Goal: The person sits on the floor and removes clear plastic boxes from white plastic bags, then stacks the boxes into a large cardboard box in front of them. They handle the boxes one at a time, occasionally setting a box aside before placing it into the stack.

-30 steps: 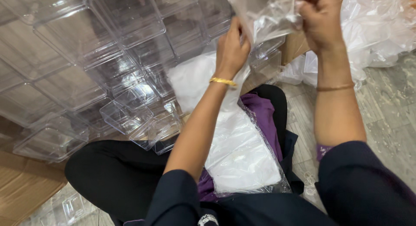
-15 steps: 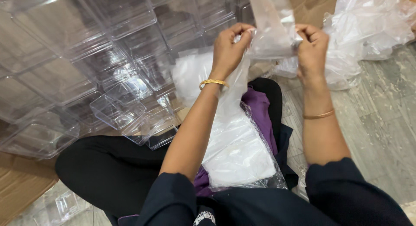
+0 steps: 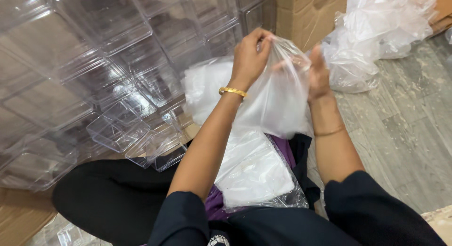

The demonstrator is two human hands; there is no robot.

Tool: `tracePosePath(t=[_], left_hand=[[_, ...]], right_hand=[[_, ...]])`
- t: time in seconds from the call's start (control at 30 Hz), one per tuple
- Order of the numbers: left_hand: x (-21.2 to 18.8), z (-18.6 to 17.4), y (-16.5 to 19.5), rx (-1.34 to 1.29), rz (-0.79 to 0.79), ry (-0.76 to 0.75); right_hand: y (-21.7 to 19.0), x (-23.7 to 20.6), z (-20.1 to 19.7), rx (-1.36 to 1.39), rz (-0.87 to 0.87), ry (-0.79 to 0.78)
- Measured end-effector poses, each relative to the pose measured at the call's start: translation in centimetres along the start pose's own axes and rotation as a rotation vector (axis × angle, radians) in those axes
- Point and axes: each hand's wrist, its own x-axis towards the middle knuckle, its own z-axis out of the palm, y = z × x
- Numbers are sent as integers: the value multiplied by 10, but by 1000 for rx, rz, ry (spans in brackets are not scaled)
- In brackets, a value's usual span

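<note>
I have a clear plastic bag (image 3: 278,97) held up in front of me, above my lap. My left hand (image 3: 249,55) pinches its top edge, fingers closed on the film. My right hand (image 3: 318,76) is at the bag's right side, partly behind the film; it looks flat with fingers extended, but I cannot tell whether it grips the film or only presses against it.

I judge the bag to be very light, limp and slippery: it sags and creases, so it wants to be taken by the rim at two points and kept spread rather than grabbed in the middle.

On my lap lies a stack of flat bags in a clear wrapper (image 3: 256,173), just below the one I hold. To the far left stand stacked clear plastic boxes (image 3: 117,76), with a few loose ones (image 3: 120,128) nearer me. Far right, a heap of crumpled plastic film (image 3: 376,34) sits on the grey floor (image 3: 405,133) beside a cardboard carton (image 3: 306,15).

Whether anything is inside the bag is hard to make out through the glare. The carton and heap are cut off at the top.
</note>
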Motion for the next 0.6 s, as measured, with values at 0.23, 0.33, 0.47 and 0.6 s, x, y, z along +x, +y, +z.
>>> tracePosePath(t=[0.23,0.33,0.47,0.6], left_hand=[[-17,-20,15,-34,-12,146],[-26,-31,5,-101,-203,172],[-32,-36,2,-49,-201,231],[-34,-34,8,-56,-142,276]], right_hand=[[-36,-17,-59,28,-180,518],[-81,-12,-130,-38,-547,861],[-114,7,-157,-23,-651,999],[-90,19,-97,-323,-548,864]])
